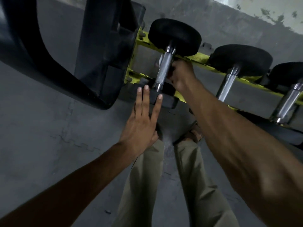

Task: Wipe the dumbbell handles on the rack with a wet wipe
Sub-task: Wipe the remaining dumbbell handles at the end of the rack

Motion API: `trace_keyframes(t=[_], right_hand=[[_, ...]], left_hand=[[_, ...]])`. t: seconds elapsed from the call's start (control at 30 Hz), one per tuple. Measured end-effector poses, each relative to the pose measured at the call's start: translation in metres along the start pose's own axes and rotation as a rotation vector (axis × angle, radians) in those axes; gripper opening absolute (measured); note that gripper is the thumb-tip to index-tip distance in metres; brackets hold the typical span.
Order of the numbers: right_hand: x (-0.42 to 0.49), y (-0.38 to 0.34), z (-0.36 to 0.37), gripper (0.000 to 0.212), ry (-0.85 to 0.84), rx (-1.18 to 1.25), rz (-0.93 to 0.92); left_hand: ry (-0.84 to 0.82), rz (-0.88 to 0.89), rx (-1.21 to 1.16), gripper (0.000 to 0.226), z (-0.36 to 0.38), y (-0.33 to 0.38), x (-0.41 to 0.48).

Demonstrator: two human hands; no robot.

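Note:
A black dumbbell with a knurled chrome handle (pixel 164 70) lies across the yellow rack (pixel 202 60), leftmost in the row. My right hand (pixel 181 74) is curled round the handle from the right side, and a scrap of white wet wipe (pixel 160 60) peeks out on the handle's left. My left hand (pixel 142 117) has straight fingers, its fingertips resting on the dumbbell's near black head (pixel 165 99). Two more dumbbells with chrome handles (pixel 227 86) lie further right on the rack.
A large dark machine frame (pixel 101 51) stands just left of the rack. The floor (pixel 49 128) is grey concrete with cracks. My legs in khaki trousers (pixel 193 185) and my feet stand right below the rack's front rail.

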State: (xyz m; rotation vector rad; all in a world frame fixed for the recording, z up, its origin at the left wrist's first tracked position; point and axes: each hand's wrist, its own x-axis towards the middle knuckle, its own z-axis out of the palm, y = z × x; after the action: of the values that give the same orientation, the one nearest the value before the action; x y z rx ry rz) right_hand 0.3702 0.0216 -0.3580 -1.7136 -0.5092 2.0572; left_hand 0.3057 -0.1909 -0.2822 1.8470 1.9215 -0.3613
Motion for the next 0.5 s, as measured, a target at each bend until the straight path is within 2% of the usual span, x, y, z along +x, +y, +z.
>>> trace_keyframes(t=[0.07,0.13,0.23,0.3,0.33,0.43,0.5], right_hand=[[0.012,-0.01,0.01,0.035,-0.056,0.276,0.093],[0.018,-0.011,0.014,0.035,-0.029,0.383,0.115],[0.006,0.002,0.013,0.026,0.132,0.286,-0.017],[-0.002,0.008,0.01,0.01,0.203,0.25,-0.121],[-0.001,0.01,0.01,0.007,0.267,0.169,-0.2],[-0.007,0.014,0.018,0.008,0.504,-0.33,-0.549],[-0.021,0.021,0.018,0.004,0.477,-0.635,-0.831]], left_hand=[[0.016,-0.004,-0.006,0.122,0.003,0.001,0.0],[0.013,-0.007,-0.012,0.123,0.002,0.002,-0.001],[0.009,-0.016,-0.009,0.121,-0.002,0.003,-0.001],[0.006,-0.02,-0.007,0.12,-0.002,0.004,-0.001],[0.004,-0.018,-0.009,0.119,-0.002,0.004,-0.001],[0.014,-0.025,-0.025,0.118,0.0,0.004,-0.001],[0.012,-0.027,-0.028,0.118,0.0,0.005,0.0]])
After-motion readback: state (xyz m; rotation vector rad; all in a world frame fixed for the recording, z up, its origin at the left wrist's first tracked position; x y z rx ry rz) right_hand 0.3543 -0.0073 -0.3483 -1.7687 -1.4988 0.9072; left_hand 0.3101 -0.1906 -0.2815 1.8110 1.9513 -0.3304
